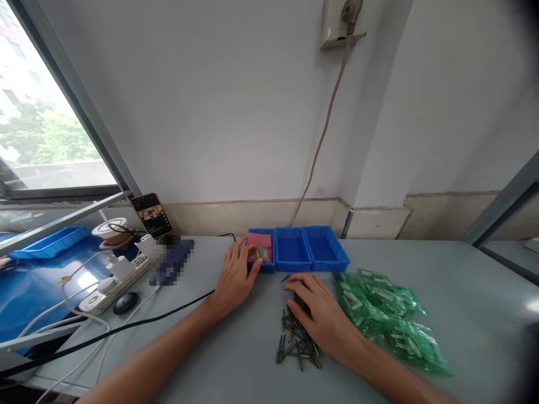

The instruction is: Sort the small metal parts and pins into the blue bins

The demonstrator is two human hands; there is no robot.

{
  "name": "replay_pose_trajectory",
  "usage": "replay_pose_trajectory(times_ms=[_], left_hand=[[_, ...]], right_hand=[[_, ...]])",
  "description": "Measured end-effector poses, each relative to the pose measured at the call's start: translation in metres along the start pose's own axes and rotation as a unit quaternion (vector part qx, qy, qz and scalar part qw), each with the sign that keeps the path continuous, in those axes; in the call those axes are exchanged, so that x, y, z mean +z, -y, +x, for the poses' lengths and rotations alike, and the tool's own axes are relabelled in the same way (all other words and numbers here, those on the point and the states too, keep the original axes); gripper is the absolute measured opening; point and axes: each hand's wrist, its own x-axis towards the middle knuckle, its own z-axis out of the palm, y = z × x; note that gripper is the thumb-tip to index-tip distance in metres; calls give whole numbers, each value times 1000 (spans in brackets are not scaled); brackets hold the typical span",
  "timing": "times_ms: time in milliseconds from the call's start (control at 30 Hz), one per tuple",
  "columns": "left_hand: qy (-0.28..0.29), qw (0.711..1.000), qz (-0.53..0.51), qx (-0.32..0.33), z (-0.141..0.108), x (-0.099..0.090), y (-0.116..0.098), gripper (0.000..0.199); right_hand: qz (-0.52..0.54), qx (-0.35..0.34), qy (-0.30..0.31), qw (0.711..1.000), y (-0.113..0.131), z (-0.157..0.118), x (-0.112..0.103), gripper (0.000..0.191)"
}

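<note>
Head view: left hand (234, 279)'s fingers are resting half-spread over the blue tray (266, 269); right hand (327, 321)'s are curling loosely over metal pins (281, 349), grip undeterminable. Handling is seemingly part-way: pins are lying loose beneath, green bags (385, 303) lying beside.

Bare tabletop (210, 359) lies open between the forearms; the rivet pile (298, 339) blocks its right.

A lit black smartphone (152, 215) leans upright near a long white power strip (113, 289) on the left, a rounded black computer mouse (125, 303) lies just beside the strip, and a beige cable (323, 134) hangs down the grey wall (219, 101)
</note>
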Motion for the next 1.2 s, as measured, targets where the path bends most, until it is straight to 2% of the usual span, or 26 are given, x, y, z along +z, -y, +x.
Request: replay_pose_trajectory(times_ms=[100, 300, 367, 500, 667, 1033, 1100, 1200], left_hand=[[26, 999, 18, 23, -1, 3, 4, 42], [57, 992, 81, 83, -1, 4, 7, 57], [74, 987, 97, 107, 0, 3, 9, 58], [75, 980, 121, 139, 2, 3, 12, 60], [65, 979, 122, 147, 2, 4, 10, 55], [-13, 982, 48, 182, 3, -12, -12, 18], [9, 977, 21, 211, 0, -14, -15, 24], [91, 963, -15, 252, -4, -16, -21, 28]], right_hand=[[-26, 1, 14, 1000, 1, 0, -1, 34], [-63, -61, 54, 995, 5, -6, -3, 72], [-76, -75, 57, 993, 3, -8, 0, 78], [-77, -52, 59, 994, -5, -9, 8, 66], [-75, -50, 47, 995, -8, -6, 9, 47], [-99, -49, 46, 993, -3, 0, 2, 28], [-106, -47, 43, 992, -4, 0, 2, 25], [-118, -44, 26, 992, -8, 0, 3, 23]])
